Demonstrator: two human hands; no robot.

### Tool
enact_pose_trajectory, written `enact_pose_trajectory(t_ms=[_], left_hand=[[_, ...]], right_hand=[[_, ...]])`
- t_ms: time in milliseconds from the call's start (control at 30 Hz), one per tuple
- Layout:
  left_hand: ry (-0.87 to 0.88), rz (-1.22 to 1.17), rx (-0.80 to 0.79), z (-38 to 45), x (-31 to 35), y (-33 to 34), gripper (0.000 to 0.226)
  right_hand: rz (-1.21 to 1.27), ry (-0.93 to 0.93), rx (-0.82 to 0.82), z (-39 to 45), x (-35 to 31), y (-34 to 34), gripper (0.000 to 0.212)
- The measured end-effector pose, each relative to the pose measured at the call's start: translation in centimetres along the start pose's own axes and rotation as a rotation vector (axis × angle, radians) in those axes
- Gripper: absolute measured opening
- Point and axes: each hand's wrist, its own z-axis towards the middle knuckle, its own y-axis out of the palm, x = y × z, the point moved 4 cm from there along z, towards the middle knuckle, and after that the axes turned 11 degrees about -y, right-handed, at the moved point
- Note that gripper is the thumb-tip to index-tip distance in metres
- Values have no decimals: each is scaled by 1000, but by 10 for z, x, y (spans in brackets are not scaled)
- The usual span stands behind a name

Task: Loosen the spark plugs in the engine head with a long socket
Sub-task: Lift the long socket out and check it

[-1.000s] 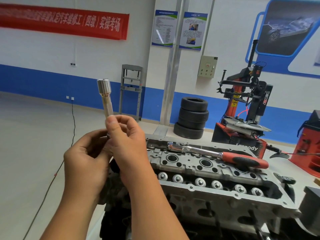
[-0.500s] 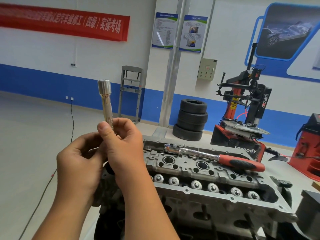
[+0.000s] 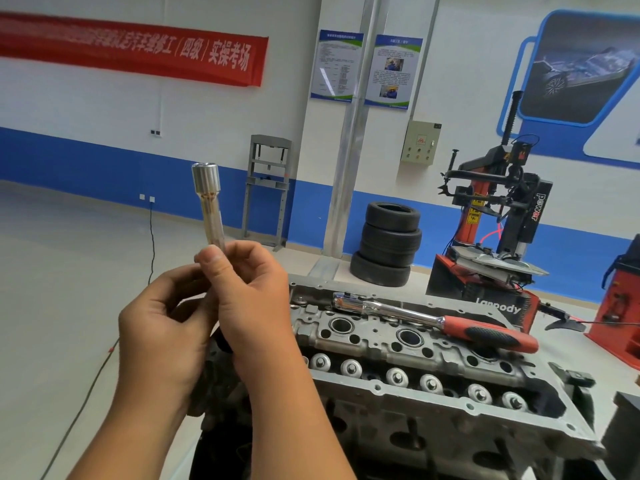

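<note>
At center left, the left hand (image 3: pixel 162 327) and right hand (image 3: pixel 252 306) both pinch the lower end of the upright socket (image 3: pixel 209 202), held above the left end of the engine head (image 3: pixel 415 386), where a ratchet (image 3: pixel 433 322) lies across the top.

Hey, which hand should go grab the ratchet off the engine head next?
Right. The ratchet lies on the engine head on the right hand's side; the left hand is farther off and can keep holding the long socket.

"power", "lanpody" on tyre changer (image 3: pixel 498 237)
</note>
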Motion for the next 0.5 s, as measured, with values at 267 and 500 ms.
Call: enact_pose_trajectory(t_ms=[267, 500], left_hand=[[-50, -51, -115, 1, 0, 4, 29], [22, 51, -79, -2, 4, 3, 31]], right_hand=[[16, 30, -2, 0, -1, 2, 17], [-41, -3, -45, -2, -1, 2, 9]])
